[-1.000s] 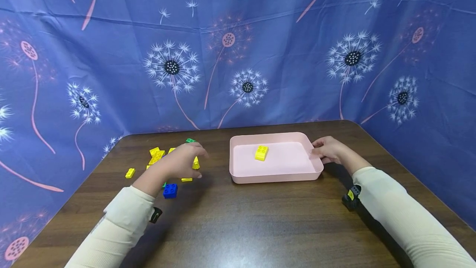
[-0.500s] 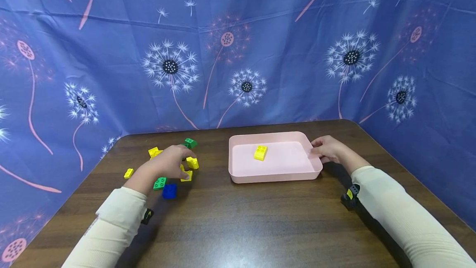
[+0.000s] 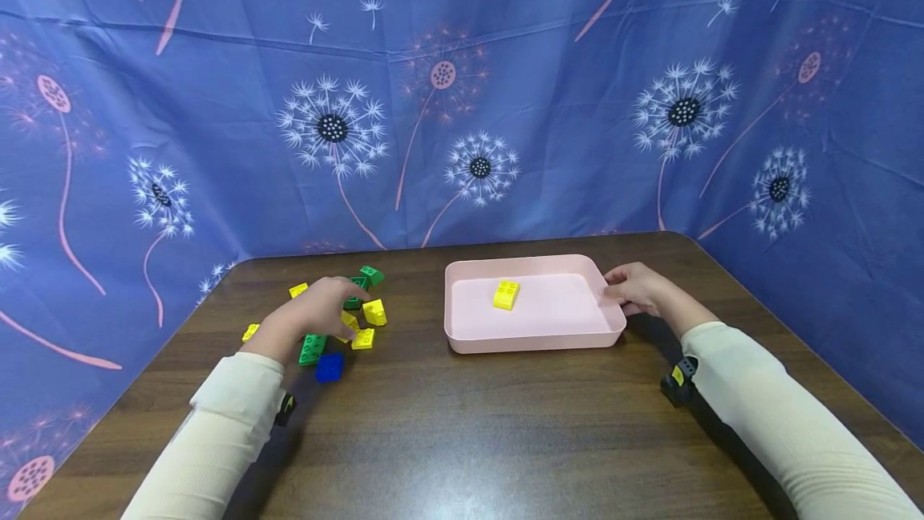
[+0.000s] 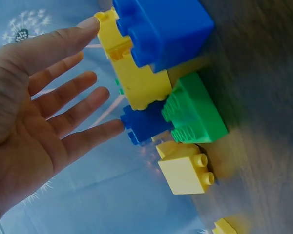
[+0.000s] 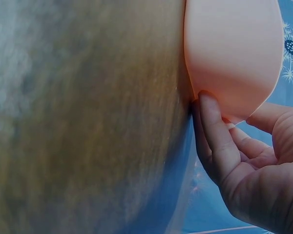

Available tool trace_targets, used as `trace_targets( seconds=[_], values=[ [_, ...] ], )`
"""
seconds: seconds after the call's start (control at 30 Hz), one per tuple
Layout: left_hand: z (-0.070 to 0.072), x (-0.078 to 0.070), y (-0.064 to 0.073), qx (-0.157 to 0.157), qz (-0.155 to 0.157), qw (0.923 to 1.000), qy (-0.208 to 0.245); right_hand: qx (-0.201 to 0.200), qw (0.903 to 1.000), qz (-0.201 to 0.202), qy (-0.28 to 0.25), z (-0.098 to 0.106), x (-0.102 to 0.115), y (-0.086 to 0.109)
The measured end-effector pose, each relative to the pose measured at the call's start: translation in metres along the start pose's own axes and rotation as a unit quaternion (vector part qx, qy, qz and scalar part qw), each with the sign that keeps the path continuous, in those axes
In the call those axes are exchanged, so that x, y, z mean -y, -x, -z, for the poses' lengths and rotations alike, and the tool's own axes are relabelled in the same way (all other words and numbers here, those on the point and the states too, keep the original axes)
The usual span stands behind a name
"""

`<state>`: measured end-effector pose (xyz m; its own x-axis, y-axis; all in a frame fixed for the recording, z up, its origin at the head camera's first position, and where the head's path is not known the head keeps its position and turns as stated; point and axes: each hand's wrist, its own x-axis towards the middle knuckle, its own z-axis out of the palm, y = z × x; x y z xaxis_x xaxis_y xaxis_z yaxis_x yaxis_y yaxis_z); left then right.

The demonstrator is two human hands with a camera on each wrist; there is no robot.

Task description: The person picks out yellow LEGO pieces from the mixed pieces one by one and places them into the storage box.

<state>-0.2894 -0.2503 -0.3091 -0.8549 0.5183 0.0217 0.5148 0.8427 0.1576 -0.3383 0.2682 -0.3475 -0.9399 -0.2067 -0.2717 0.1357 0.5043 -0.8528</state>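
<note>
Toy bricks are lying around my left hand, its fingers standing apart, contact unclear; my right hand is pinching the pink tray by its right end, seemingly steadying it beneath one yellow brick.

Glare pales the tabletop, and wrist views seem dimmer, softer.

One shallow pink rectangular tray; one yellow studded plastic block inside it; on one brown wooden desk, at least five other yellow plastic blocks, three green plastic blocks, two blue plastic blocks; two bare hands.
</note>
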Motion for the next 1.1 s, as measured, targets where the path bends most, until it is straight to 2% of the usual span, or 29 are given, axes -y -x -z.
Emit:
trace_targets(
  seconds=[0.3, 0.53, 0.77, 0.97, 1.1],
  values=[
    [0.000, 0.011, -0.003, -0.003, 0.026, 0.9996, -0.013, 0.003, 0.9999, -0.005, -0.010, -0.001, -0.004, 0.000],
    [0.002, 0.015, -0.003, 0.008, 0.058, 0.9980, -0.025, 0.005, 0.9999, 0.012, -0.009, 0.000, -0.004, 0.000],
    [0.003, 0.015, -0.002, 0.017, 0.050, 0.9983, -0.023, 0.002, 1.0000, 0.004, -0.001, 0.000, -0.003, -0.001],
    [0.000, 0.012, -0.003, 0.026, 0.036, 0.9990, 0.002, 0.000, 1.0000, -0.002, -0.004, 0.000, -0.003, -0.001],
    [-0.005, 0.010, -0.003, 0.034, 0.041, 0.9985, 0.012, 0.002, 1.0000, 0.002, -0.004, 0.000, -0.004, -0.002]
  ],
)
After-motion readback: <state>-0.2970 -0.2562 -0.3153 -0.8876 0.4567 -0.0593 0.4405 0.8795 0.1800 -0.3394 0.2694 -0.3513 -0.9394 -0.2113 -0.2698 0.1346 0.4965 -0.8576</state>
